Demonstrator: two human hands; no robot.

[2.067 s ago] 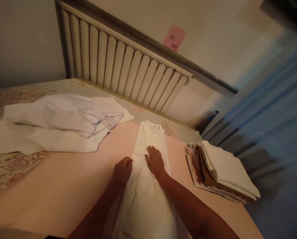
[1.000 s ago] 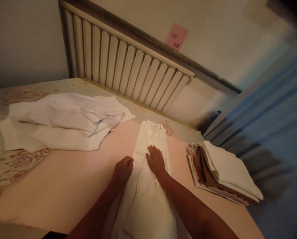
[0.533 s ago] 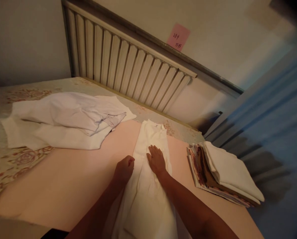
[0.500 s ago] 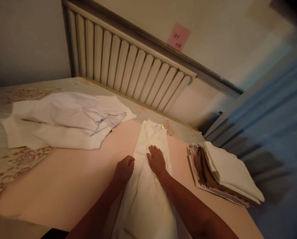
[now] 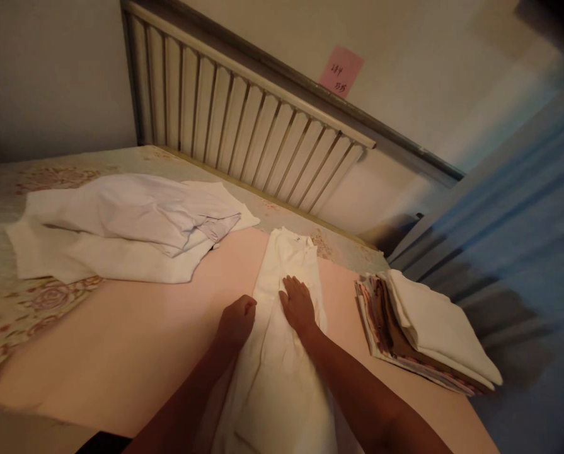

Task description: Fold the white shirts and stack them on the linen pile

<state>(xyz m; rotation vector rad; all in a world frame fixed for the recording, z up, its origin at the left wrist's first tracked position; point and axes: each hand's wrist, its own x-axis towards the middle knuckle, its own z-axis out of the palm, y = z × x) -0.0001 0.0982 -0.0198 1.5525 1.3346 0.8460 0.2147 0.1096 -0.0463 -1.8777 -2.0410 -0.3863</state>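
A cream-white garment [image 5: 282, 378] lies in a long narrow strip, running from just in front of me toward the wall, with what looks like a neckline at its far end. Flat on its upper part rests my right hand [image 5: 299, 304], palm down with fingers stretched out. My left hand [image 5: 238, 320] is closed like a fist against the garment's left edge. Its fingertips are turned away, so whether cloth is pinched in them is hidden. Light creases run down the garment below both hands.
Beneath the garment is a pink sheet [image 5: 144, 353] over a floral bed cover [image 5: 50, 299]. Loose white clothes [image 5: 135, 214] lie at the left. A folded clothes stack [image 5: 442, 321] stands at the right, beside a blue curtain [image 5: 522, 252]. A radiator [image 5: 244, 120] lines the wall.
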